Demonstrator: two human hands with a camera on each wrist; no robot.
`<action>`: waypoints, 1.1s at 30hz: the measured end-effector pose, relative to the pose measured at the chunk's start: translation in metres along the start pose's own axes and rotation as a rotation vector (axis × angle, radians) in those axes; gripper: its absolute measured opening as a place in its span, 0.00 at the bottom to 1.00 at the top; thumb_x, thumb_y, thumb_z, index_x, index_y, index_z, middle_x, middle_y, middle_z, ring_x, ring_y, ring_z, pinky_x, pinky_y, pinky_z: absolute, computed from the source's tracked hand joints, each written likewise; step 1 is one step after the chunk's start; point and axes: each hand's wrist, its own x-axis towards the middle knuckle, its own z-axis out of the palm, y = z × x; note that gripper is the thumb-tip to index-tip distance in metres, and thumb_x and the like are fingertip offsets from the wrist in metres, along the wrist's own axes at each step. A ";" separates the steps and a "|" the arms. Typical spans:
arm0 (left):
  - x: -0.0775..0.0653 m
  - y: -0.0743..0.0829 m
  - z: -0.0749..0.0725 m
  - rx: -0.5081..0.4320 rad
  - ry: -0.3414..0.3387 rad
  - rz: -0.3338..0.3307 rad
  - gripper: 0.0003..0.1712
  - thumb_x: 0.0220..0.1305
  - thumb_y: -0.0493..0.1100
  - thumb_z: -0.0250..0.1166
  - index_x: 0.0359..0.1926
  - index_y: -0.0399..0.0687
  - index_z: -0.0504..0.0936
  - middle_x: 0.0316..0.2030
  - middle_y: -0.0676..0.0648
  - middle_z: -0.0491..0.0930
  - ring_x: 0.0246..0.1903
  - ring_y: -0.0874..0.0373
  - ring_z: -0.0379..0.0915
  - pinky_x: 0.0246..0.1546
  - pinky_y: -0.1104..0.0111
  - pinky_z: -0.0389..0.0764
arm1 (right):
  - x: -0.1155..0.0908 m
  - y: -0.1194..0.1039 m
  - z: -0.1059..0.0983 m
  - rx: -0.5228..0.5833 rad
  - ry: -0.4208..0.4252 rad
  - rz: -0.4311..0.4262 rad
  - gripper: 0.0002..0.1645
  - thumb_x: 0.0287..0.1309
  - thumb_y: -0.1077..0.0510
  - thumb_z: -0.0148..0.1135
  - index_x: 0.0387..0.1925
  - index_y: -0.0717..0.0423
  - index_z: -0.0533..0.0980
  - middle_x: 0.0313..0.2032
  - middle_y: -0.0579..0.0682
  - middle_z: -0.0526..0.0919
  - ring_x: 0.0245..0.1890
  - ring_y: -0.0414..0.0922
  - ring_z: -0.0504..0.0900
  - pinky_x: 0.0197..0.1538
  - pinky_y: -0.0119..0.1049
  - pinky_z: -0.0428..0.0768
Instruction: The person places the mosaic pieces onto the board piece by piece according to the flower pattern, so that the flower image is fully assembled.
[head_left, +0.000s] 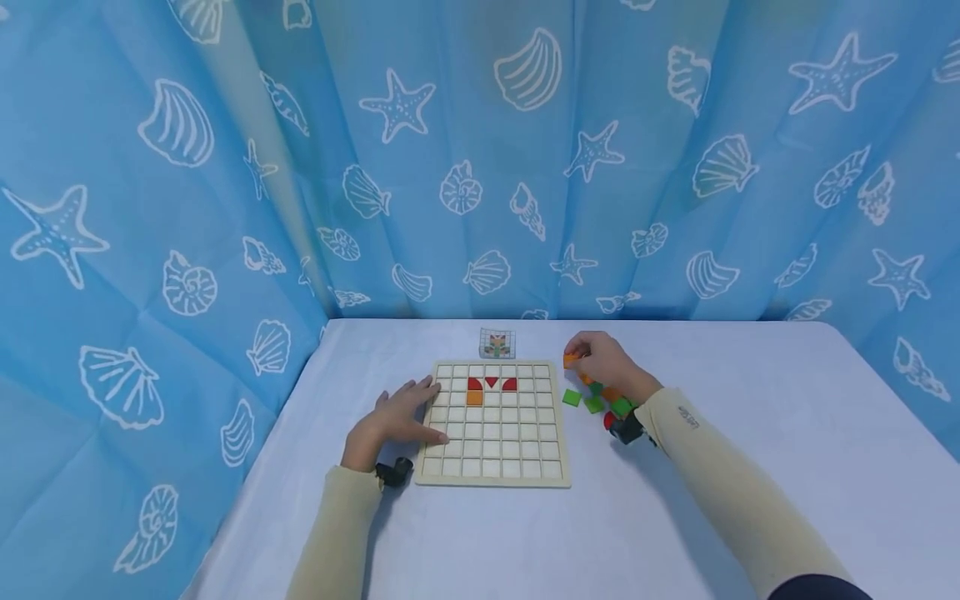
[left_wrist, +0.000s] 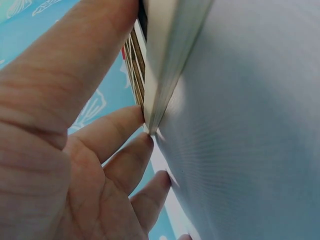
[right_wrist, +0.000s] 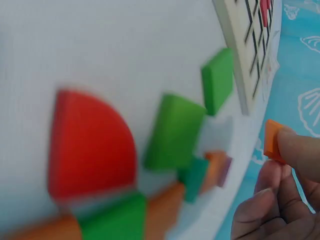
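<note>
A square grid board (head_left: 491, 479) of pale wood lies on the table, with a red quarter-round tile (head_left: 510, 384), another like it, a small red triangle (head_left: 491, 382) and an orange square tile (head_left: 475, 398) set in its upper cells. My left hand (head_left: 401, 417) rests along the board's left edge, fingers spread; in the left wrist view its fingertips touch the rim (left_wrist: 162, 75). Just right of the board's far corner, my right hand (head_left: 609, 365) pinches an orange tile (right_wrist: 271, 140) between thumb and fingers, above the loose tiles.
Loose tiles lie right of the board: green squares (head_left: 572, 397), a red quarter-round (right_wrist: 92, 145), orange and teal ones. Behind the board sits a small pattern card (head_left: 497, 343). A blue shell-print curtain (head_left: 480, 167) hangs at the back and left of the white table (head_left: 750, 400).
</note>
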 end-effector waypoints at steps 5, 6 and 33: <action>-0.001 -0.001 -0.001 0.002 -0.002 -0.001 0.58 0.49 0.64 0.74 0.76 0.54 0.58 0.78 0.48 0.50 0.78 0.45 0.38 0.74 0.37 0.38 | -0.003 -0.010 -0.008 -0.077 -0.010 0.007 0.17 0.67 0.60 0.57 0.55 0.59 0.78 0.46 0.58 0.81 0.40 0.49 0.79 0.40 0.35 0.82; 0.000 -0.002 -0.002 0.003 -0.004 -0.001 0.58 0.49 0.65 0.74 0.77 0.55 0.57 0.78 0.48 0.49 0.78 0.45 0.38 0.74 0.37 0.38 | -0.003 -0.010 -0.009 -0.095 -0.017 0.010 0.18 0.68 0.60 0.56 0.57 0.59 0.77 0.47 0.58 0.81 0.40 0.49 0.79 0.40 0.35 0.82; 0.002 -0.001 0.001 -0.009 -0.005 -0.020 0.58 0.48 0.65 0.75 0.76 0.55 0.58 0.78 0.48 0.50 0.78 0.45 0.38 0.74 0.37 0.38 | 0.004 -0.033 0.034 -0.126 0.111 0.059 0.13 0.61 0.60 0.63 0.47 0.60 0.80 0.40 0.55 0.82 0.39 0.50 0.76 0.44 0.41 0.78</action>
